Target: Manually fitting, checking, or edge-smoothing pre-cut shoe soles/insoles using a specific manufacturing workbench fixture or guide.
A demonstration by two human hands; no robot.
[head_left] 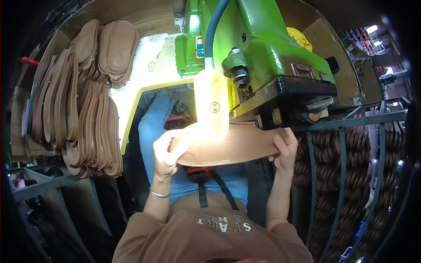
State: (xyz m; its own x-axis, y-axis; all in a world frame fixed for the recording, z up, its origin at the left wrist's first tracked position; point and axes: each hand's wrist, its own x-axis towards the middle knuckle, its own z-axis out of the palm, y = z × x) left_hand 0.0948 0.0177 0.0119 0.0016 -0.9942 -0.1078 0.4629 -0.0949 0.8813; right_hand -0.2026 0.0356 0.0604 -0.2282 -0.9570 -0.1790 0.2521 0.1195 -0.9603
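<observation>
A tan shoe sole [237, 147] with fine ridges stretches sideways between my hands, above my lap. My left hand [168, 152] is closed on its left end, thumb on the near face. At the other end my right hand [284, 150] pinches the edge between thumb and fingers. Just over the sole's left half hangs a bright lamp [212, 103], whose glare washes out part of the surface. The green machine [280, 48] stands beyond, its dark lower head [289, 103] just above the sole's right half and partly covering its far edge.
Stacks of tan soles [98, 127] lie on the white table [151, 55] at the left, beside its yellow-edged cutout [133, 116]. A metal rack [342, 151] full of brown soles stands at my right. Another rack [57, 184] with dark items is at lower left. Cardboard walls [331, 44] border the table.
</observation>
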